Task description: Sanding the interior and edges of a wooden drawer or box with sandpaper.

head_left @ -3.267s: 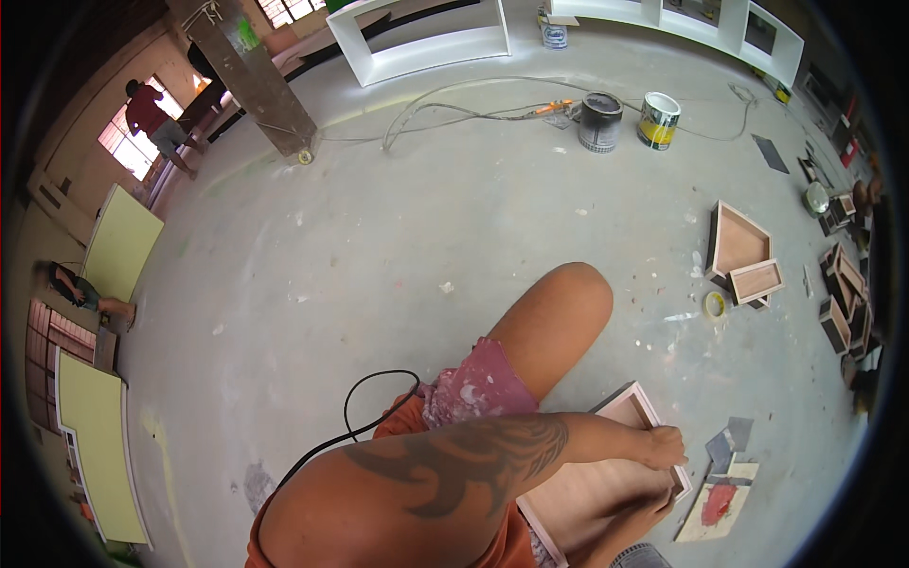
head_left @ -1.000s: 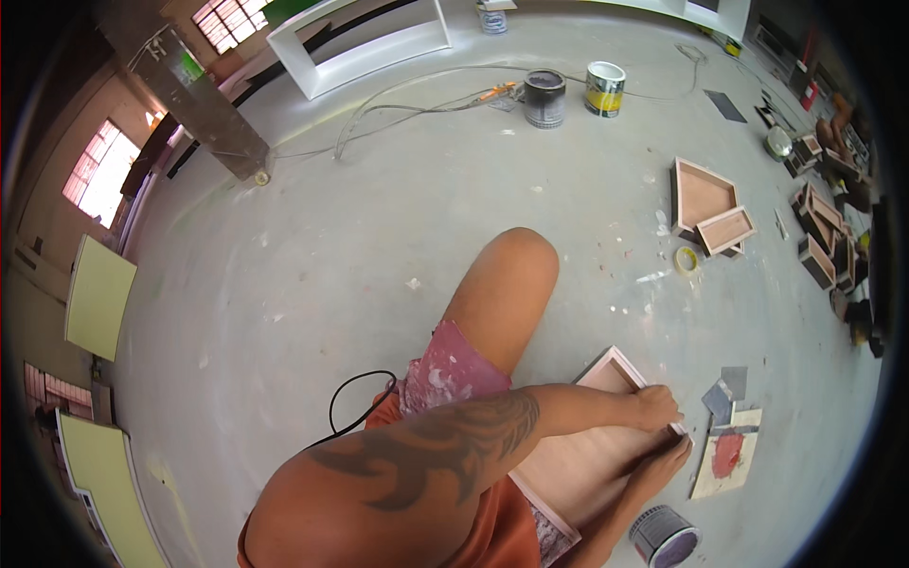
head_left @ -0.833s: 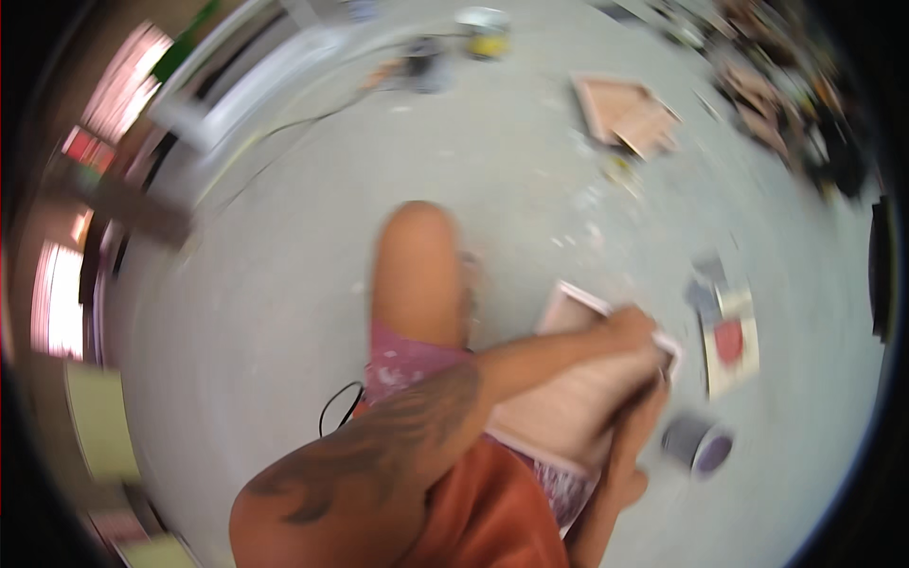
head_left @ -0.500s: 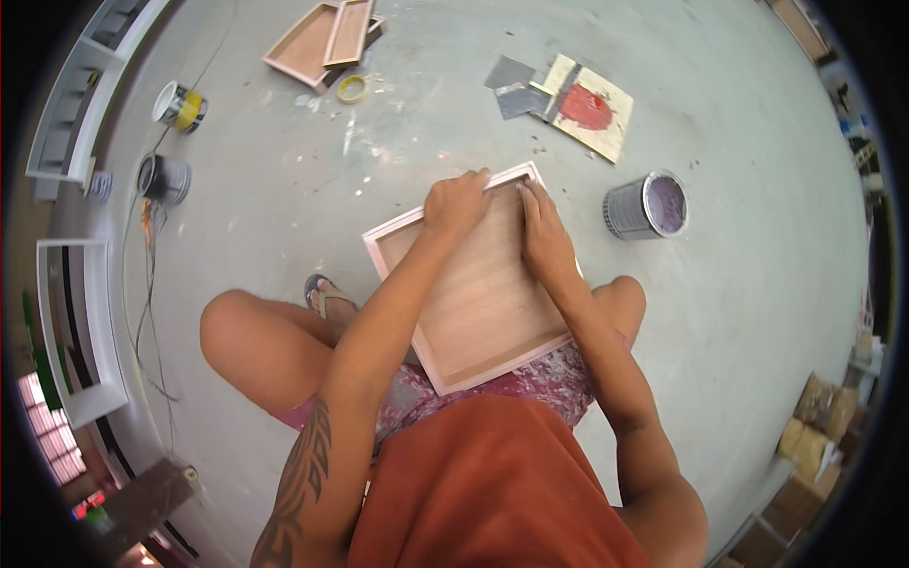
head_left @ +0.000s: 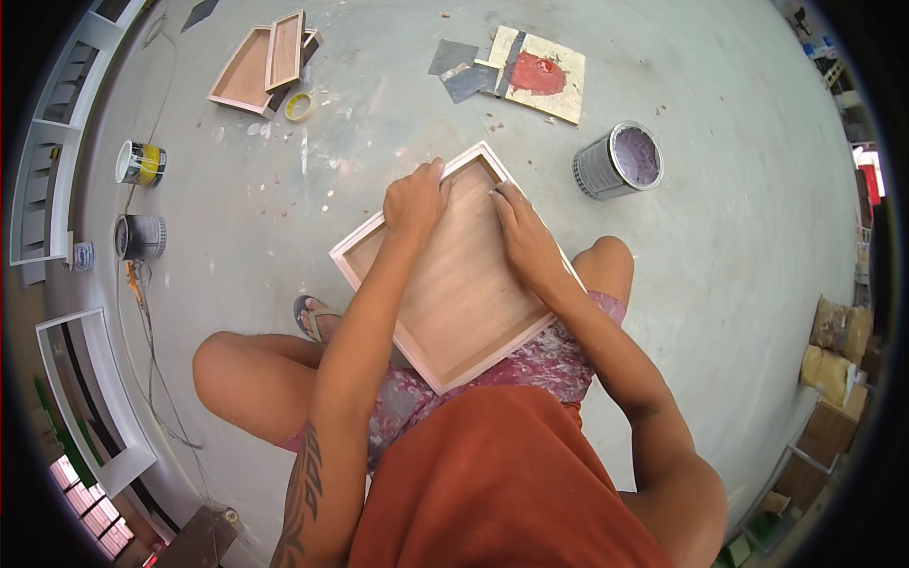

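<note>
A shallow wooden tray (head_left: 464,275) with a raised rim rests tilted on my lap, its corner toward my waist. My left hand (head_left: 417,202) is closed over the far-left rim, fingers curled around it near the far corner. Along the inside of the right wall lies my right hand (head_left: 528,241), its fingers held together and pointing to the far corner. A small dark bit shows at its fingertips; what it is I cannot make out. My right palm hides part of that wall.
An open paint can (head_left: 636,156) stands at the right. Beyond the tray lie a red-smeared board (head_left: 544,76), dark grey sheets (head_left: 464,80), a tape roll (head_left: 299,107) and wooden trays (head_left: 248,71). Two cans (head_left: 140,237) and a cable (head_left: 149,350) are at the left.
My view has turned, so floor items sit farther left and higher, while the shelving at the left sits lower. My right hand has slid slightly nearer along the tray's inner wall. My left hand keeps its hold.
</note>
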Available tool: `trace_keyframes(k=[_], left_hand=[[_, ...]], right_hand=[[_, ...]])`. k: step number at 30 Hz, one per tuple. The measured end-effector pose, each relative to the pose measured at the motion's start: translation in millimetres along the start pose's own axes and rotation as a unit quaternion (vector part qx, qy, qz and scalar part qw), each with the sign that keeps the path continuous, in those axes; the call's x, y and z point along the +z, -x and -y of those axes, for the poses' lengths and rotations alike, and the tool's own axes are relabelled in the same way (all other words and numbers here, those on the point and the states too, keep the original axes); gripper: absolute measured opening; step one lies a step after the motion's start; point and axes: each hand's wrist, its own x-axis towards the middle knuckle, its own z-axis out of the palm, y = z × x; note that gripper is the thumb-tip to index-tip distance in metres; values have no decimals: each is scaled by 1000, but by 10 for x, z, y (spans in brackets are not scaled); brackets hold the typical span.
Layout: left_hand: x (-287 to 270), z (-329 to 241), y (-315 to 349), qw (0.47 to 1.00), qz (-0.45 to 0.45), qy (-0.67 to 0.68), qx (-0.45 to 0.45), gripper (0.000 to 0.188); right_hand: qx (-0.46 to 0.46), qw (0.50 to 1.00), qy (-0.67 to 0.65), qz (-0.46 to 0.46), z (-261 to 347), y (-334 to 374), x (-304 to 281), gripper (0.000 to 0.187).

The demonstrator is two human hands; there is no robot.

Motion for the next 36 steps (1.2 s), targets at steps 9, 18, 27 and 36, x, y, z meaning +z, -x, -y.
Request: trace_keyframes(k=[9, 18, 27, 36], left_hand=[[12, 23, -1, 1000, -12, 5, 14, 32], [10, -29, -28, 999, 0, 6, 32, 32], [33, -34, -10, 1000, -7, 11, 27, 32], [-28, -15, 71, 1000, -12, 6, 5, 31]], right_hand=[[-12, 1000, 13, -9, -46, -56, 99, 41], [-4, 999, 38, -6, 14, -430, 118, 41], [-2, 999, 40, -13, 24, -399, 132, 43], [-10, 999, 48, -1, -6, 50, 66, 43]])
